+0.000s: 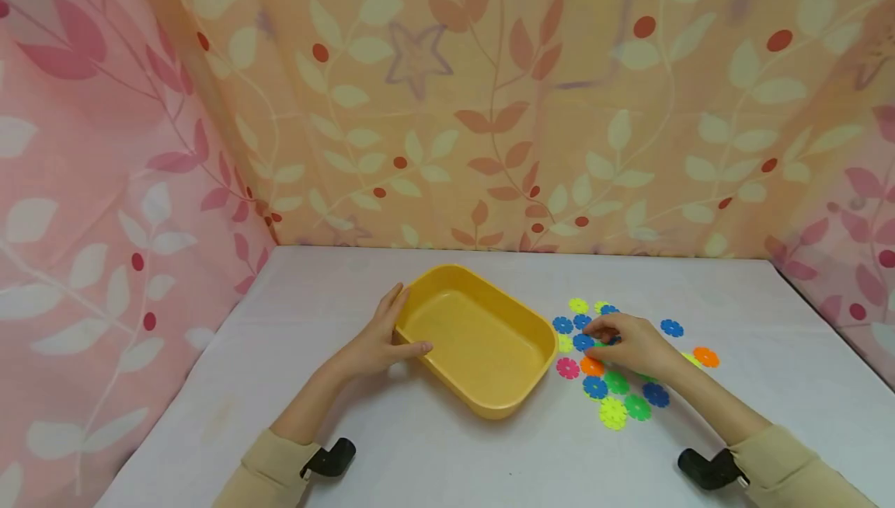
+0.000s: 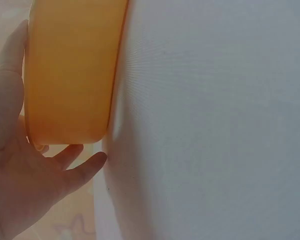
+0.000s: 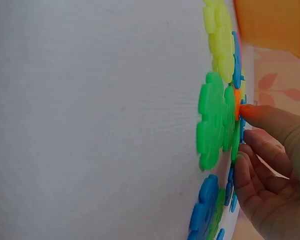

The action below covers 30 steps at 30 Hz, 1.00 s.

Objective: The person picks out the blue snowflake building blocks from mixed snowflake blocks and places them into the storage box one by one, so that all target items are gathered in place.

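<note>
A yellow plastic basin (image 1: 482, 337) stands on the white table, lying slantwise in the head view. My left hand (image 1: 381, 341) holds its left end, with the thumb over the near rim and the fingers along the far side. In the left wrist view, the fingers of the left hand (image 2: 30, 185) reach round the basin's end wall (image 2: 72, 90). My right hand (image 1: 632, 343) reaches in over flat flower-shaped plastic discs, its thumb and forefinger apart around a blue disc (image 1: 583, 342). Beside the thumb lies an orange disc (image 1: 592, 366). The right palm hides some discs.
Several discs lie right of the basin, among them a pink disc (image 1: 568, 368), a green disc (image 1: 638, 407) and a yellow disc (image 1: 613, 413). Another orange disc (image 1: 706, 356) lies past the right wrist. Patterned curtains (image 1: 489, 104) hang behind the table (image 1: 433, 461).
</note>
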### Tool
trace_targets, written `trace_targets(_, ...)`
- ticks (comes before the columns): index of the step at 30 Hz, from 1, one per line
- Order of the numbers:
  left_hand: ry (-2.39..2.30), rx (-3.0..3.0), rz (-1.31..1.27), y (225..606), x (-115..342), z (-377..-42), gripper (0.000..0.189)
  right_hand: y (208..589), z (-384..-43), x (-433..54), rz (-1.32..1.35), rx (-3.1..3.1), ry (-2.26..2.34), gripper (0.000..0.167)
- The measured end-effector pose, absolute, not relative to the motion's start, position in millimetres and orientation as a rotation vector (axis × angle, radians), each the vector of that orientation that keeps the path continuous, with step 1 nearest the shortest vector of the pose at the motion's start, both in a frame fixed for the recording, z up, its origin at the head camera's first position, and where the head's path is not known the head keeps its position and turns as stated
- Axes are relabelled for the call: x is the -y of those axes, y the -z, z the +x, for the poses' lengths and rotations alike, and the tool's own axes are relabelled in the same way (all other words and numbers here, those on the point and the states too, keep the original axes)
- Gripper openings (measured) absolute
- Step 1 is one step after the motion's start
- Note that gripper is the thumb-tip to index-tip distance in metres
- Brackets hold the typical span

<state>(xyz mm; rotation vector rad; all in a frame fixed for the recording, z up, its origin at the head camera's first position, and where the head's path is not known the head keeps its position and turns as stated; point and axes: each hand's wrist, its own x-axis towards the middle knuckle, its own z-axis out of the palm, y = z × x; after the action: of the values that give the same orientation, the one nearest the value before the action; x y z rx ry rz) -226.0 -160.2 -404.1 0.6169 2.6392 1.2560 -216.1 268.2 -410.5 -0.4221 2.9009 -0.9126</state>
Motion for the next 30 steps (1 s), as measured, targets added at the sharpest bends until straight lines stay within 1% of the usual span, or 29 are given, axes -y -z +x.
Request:
trace_targets(14, -1.252, -2.629, 0.612, 407.3, 160.0, -227.5, 0.108, 412.6, -221.5, -268.2, -0.423, -2.942, 0.879, 0.03)
trace_targets(30, -1.258, -2.629, 0.587, 408.9, 159.7, -227.0, 0.108, 417.4, -221.3, -272.4, -0.371, -2.933, 0.96, 0.034)
